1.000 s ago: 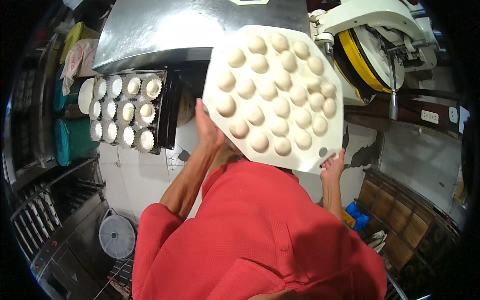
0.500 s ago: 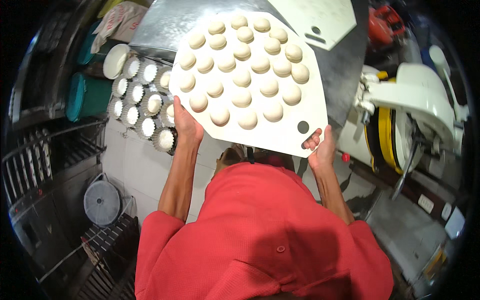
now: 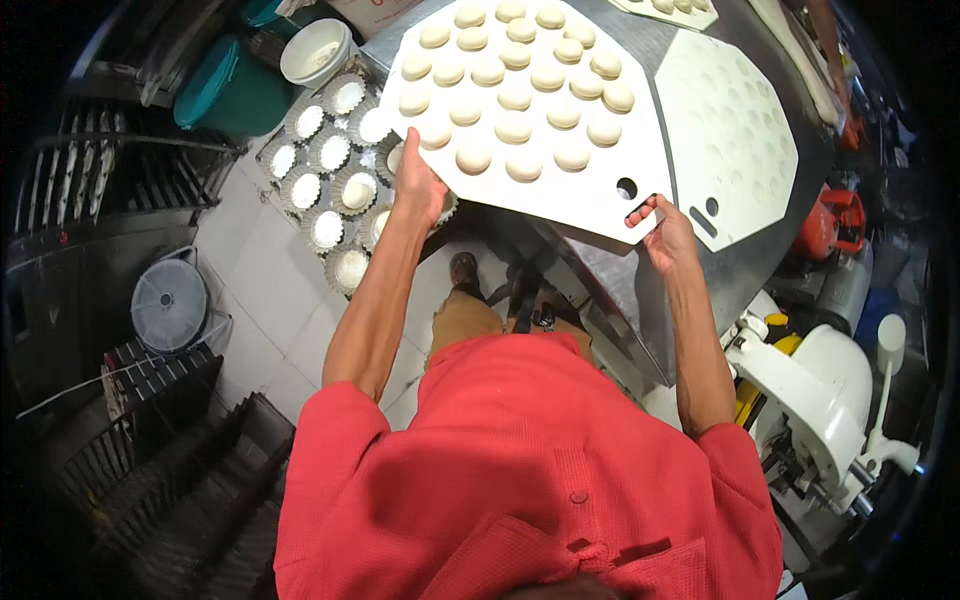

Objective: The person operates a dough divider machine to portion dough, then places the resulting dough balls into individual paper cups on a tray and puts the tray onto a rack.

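Note:
Between my two hands is a white board [image 3: 580, 200] with cut corners, carrying many round pale dough balls [image 3: 513, 127] in rows. My left hand [image 3: 418, 190] is closed on its near left edge, thumb on top and fingers hidden beneath. With my right hand [image 3: 668, 238] I grip the near right corner, my fingers coming through the slot beside a round hole. The board is over the edge of a metal table [image 3: 640, 310]. On that table, to the right, lies a second white board [image 3: 690, 120] with round dents and no dough on it.
Fluted tins [image 3: 333, 152] with white contents stand in rows at left, some holding a dough ball. Behind them are a white bucket [image 3: 318, 55] and a teal bin [image 3: 230, 90]. A white machine [image 3: 820, 385] stands at right. Another person's arm [image 3: 825, 40] shows at far right.
My view has turned, bringing more of the second board and the table's near corner into sight. I still hold the loaded board with both hands; it sits higher in the picture.

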